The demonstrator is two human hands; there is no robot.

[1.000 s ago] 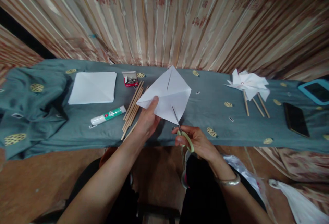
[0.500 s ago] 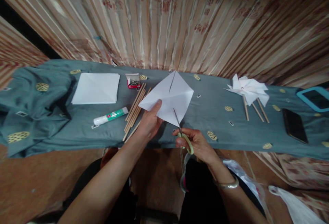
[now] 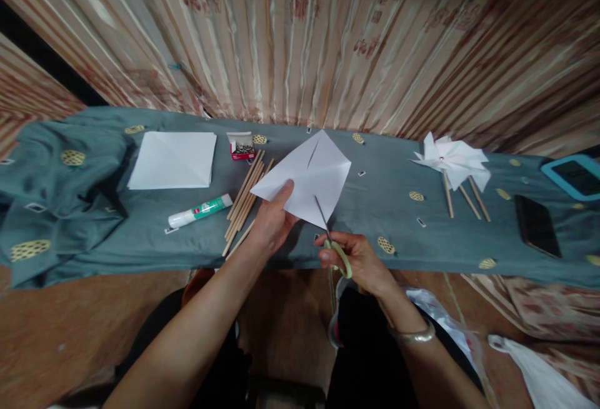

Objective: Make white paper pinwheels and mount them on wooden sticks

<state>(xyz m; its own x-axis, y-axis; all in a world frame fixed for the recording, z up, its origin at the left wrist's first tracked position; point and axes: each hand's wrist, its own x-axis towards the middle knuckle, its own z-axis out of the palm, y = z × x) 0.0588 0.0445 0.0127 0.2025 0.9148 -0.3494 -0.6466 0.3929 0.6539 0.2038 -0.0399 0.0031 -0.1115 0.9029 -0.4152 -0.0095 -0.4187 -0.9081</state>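
Right hand, curled closed round scissors, aims them forward-left from near corner of paper; left hand pinches its left side.

Pleated beige curtain, table draped in grey-green cloth, brown floor, dim light

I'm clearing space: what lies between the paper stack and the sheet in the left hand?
In the head view, the open red box and the wooden sticks lie between the paper stack and the held sheet.
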